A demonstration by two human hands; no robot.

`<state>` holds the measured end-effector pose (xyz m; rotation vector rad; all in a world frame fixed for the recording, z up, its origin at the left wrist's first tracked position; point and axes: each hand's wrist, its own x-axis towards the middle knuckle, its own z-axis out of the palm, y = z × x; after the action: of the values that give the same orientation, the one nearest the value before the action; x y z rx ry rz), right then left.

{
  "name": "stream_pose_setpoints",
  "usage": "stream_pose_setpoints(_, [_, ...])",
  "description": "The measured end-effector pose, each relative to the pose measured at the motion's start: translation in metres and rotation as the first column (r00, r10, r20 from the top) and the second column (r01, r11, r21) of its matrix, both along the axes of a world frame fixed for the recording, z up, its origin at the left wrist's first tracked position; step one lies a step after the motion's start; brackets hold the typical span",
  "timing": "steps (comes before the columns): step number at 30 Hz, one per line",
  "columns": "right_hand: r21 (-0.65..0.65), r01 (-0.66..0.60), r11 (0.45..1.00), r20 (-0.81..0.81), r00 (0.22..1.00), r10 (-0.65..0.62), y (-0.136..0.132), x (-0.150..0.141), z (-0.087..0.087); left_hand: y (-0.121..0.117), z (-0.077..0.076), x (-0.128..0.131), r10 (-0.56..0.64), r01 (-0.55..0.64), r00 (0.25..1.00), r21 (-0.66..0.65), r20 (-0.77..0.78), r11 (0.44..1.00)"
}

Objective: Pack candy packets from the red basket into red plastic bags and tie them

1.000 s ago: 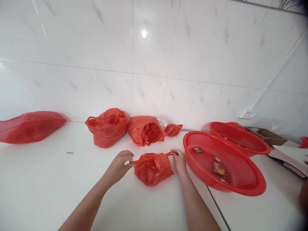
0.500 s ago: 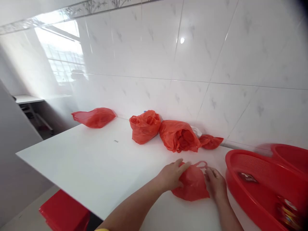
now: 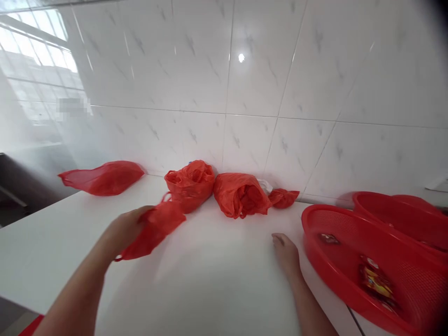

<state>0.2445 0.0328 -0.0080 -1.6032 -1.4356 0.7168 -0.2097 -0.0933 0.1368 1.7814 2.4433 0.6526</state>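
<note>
Left hand [image 3: 128, 226]: a limp red bag [image 3: 161, 225] is gripped over the white surface [image 3: 213, 280].
Right hand [image 3: 286, 254]: is positioned just beside the near basket [image 3: 320, 254].
Near basket: printed packets [image 3: 377, 281] are contained.
Tiled wall [image 3: 255, 88]: four other bags [image 3: 229, 193] are lined up along it.

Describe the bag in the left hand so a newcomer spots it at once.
Start at the white table against the tiled wall and find the left hand above it. That hand grips a red plastic bag with a loop handle showing. Unlike the red bags resting by the wall, it is held and looks fairly flat.
</note>
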Motion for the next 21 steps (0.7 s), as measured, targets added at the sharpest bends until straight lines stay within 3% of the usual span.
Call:
stream_pose_setpoints(3, [0.009,-0.022,1.000,0.064,0.998,0.021,-0.002,-0.010,0.003,-0.008,-0.016,-0.051,0.177,-0.186,0.976,-0.066,-0.129,0.980])
stream_pose_setpoints(4, [0.020,-0.034,0.999,0.086,0.996,0.032,-0.002,-0.015,0.003,-0.010,-0.024,-0.063,0.186,-0.204,0.968,-0.090,-0.170,0.975])
stream_pose_setpoints(6, [0.051,-0.065,0.997,0.127,0.990,0.058,-0.002,-0.025,0.001,-0.009,-0.041,-0.078,0.210,-0.240,0.955,-0.126,-0.212,0.963])
stream_pose_setpoints(8, [0.094,-0.094,0.991,0.153,0.985,0.079,0.001,-0.037,-0.002,-0.002,-0.054,-0.076,0.191,-0.207,0.937,-0.023,-0.294,0.978])
stream_pose_setpoints(10, [0.152,-0.113,0.982,0.168,0.982,0.087,0.006,-0.050,-0.005,0.013,-0.065,-0.056,0.077,-0.017,0.940,0.178,-0.332,0.984])
stream_pose_setpoints(13, [0.230,-0.117,0.966,0.186,0.980,0.075,0.017,-0.071,-0.008,0.048,-0.082,-0.002,-0.158,0.235,0.957,0.332,-0.244,0.913])
stream_pose_setpoints(15, [0.314,-0.114,0.942,0.215,0.975,0.046,0.026,-0.083,-0.008,0.072,-0.101,0.042,-0.342,0.361,0.933,0.299,-0.116,0.883])
stream_pose_setpoints(17, [0.417,-0.110,0.902,0.263,0.965,-0.004,0.035,-0.094,-0.007,0.093,-0.125,0.086,-0.447,0.444,0.893,0.232,-0.039,0.866])
stream_pose_setpoints(19, [0.496,-0.101,0.862,0.307,0.949,-0.066,0.046,-0.102,-0.007,0.106,-0.147,0.127,-0.426,0.425,0.904,0.184,-0.034,0.886])
stream_pose_setpoints(21, [0.554,-0.088,0.828,0.324,0.939,-0.117,0.058,-0.108,-0.007,0.114,-0.160,0.161,-0.453,0.453,0.891,0.183,-0.044,0.873])
